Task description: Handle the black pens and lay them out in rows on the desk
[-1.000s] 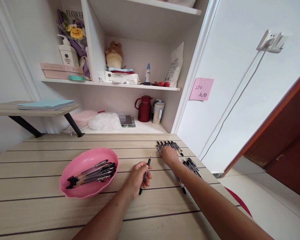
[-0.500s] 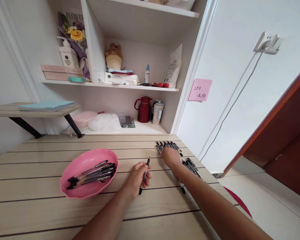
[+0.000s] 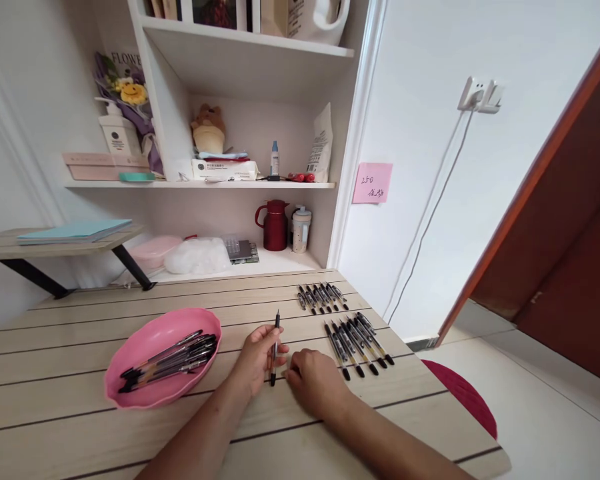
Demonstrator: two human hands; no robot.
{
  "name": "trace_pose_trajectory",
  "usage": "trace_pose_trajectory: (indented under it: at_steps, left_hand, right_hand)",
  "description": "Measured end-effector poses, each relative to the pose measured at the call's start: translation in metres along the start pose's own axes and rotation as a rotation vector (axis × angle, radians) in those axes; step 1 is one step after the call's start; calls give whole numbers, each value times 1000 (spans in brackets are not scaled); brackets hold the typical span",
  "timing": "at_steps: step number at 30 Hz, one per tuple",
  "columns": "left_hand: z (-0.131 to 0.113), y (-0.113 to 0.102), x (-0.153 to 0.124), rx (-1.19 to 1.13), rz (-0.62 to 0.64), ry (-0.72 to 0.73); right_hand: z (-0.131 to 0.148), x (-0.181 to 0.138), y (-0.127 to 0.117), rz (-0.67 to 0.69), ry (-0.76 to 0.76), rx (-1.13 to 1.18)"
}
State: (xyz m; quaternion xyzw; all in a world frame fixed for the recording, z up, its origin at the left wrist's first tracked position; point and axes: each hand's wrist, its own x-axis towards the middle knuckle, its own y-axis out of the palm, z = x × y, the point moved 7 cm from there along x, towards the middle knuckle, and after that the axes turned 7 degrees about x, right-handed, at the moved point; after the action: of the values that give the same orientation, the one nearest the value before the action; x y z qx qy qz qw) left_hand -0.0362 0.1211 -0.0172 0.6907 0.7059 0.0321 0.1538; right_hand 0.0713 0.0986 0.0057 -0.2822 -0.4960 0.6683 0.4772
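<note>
Two groups of pens were laid out on the right side of the table [image 3: 265, 457], so we judged the work to be well under way, though not finished. The far group [image 3: 323, 298] sat in a close, slanting row; the near group [image 3: 356, 343] lay in a looser one, dark ends mostly turned towards us. On the left, the pink bowl [image 3: 153, 332] held a bundle of loose pens [image 3: 173, 363], which we counted as the share outside any row. Between bowl and rows, our left hand [image 3: 259, 353] had a single pen [image 3: 275, 352] pinched between thumb and fingers, its narrow tip pointing to the far side. That one belonged to neither place, so we took it as the piece in progress. Our right hand [image 3: 313, 379] was just beside it on the right, fingers curled in low over the table; we could not tell whether they closed on anything. Nor could we tell which way the pens were passing, but with both places holding some, we reckoned ourselves partway.
</note>
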Motion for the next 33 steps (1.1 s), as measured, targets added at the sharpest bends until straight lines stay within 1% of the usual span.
trace_pose_trajectory:
  at_steps: [4, 7, 10, 14, 18, 22, 29, 33]
  left_hand:
    - [0, 1, 6, 127, -65, -60]
    - [-4, 4, 20, 239, -91, -90]
    - [-13, 7, 44, 340, -131, -98]
    - [-21, 19, 82, 495, -163, -128]
    - [-20, 31, 116, 651, -199, -174]
    - [-18, 39, 141, 787, -221, -214]
    - [-19, 45, 165, 985, -213, -281]
    - [-18, 47, 172, 1071, -195, -311]
  right_hand:
    - [-4, 1, -1, -48, -46, 64]
    - [-8, 2, -3, -55, -68, 70]
    - [-8, 0, -5, -45, -87, 83]
    - [-8, 0, -9, -43, -86, 84]
    - [-13, 3, -11, -46, -77, 88]
    - [-15, 5, -7, -39, -87, 98]
    - [-10, 9, -2, 48, -110, 131]
    - [-10, 10, -3, 58, -120, 126]
